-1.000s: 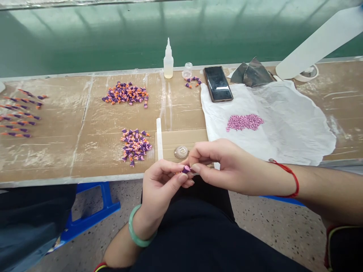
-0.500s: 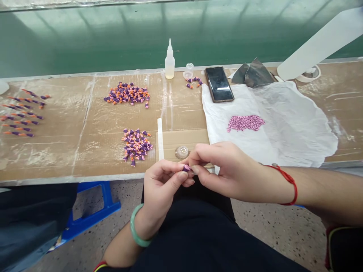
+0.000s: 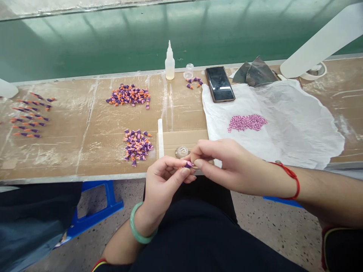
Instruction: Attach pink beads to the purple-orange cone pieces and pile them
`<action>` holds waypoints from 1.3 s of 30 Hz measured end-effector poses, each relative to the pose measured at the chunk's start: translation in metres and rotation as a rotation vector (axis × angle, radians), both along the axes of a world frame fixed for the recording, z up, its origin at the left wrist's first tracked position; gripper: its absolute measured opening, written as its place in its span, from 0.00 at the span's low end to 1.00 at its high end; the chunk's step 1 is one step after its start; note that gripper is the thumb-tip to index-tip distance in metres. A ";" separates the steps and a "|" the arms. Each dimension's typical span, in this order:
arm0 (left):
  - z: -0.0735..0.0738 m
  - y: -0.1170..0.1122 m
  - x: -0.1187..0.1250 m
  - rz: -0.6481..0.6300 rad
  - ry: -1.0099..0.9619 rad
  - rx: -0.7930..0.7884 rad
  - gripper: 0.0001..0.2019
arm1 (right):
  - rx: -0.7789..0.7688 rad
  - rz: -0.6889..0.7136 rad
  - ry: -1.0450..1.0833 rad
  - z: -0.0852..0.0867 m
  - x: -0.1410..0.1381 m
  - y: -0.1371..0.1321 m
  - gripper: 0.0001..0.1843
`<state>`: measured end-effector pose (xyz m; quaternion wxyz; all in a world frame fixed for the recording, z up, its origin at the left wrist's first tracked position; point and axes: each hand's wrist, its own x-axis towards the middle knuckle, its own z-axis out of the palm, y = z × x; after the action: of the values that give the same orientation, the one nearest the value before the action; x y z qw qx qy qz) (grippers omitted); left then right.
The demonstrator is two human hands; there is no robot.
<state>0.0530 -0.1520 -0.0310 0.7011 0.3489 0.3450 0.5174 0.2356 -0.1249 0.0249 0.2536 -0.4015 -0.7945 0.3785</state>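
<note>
Between the thumb and fingertips of my left hand [image 3: 166,179] is a small purple piece with a pink end [image 3: 188,164], like those in the piles. My right hand [image 3: 218,160] pinches at the pink end of that piece; whatever is between its fingertips is too small to make out. Just beyond the fingers, a round blob of clear glue-like stuff [image 3: 182,152] sits on a cardboard piece [image 3: 181,138]. To the left lies a pile of purple, pink and orange pieces [image 3: 137,146]. Many tiny pink bits [image 3: 246,122] are spread on a white cloth [image 3: 300,124].
A dropper bottle [image 3: 169,66] stands at the back beside a small clear cup [image 3: 189,70]. A phone [image 3: 220,84] rests on the cloth's edge. A second pile [image 3: 129,95] and rows of pieces [image 3: 30,119] are left. A white strip [image 3: 160,138] and a tape roll [image 3: 314,71] also lie there.
Both hands have shifted slightly right and up in the picture with the purple piece, and the view has moved a little. The two hands keep their grip at the piece.
</note>
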 end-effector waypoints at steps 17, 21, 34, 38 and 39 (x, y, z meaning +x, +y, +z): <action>0.018 0.115 -0.087 0.018 1.329 0.311 0.10 | -0.182 -0.378 -0.031 -0.034 0.068 0.001 0.19; 0.010 0.173 -0.069 0.091 1.561 0.367 0.10 | -0.169 -0.392 -0.035 -0.034 0.070 0.000 0.20; -0.011 0.209 -0.050 0.025 1.680 0.394 0.09 | -0.183 -0.540 0.005 -0.034 0.090 -0.016 0.16; -0.002 0.194 -0.050 0.024 1.597 0.438 0.08 | -0.115 -0.638 -0.017 -0.032 0.098 -0.019 0.14; 0.003 0.188 -0.049 0.033 1.556 0.461 0.07 | -0.089 -0.662 -0.020 -0.032 0.101 -0.019 0.14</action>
<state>0.0039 0.0356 -0.0280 0.1630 0.7393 0.6236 0.1948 0.3363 -0.1443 -0.0070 0.3373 -0.6520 -0.6062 0.3060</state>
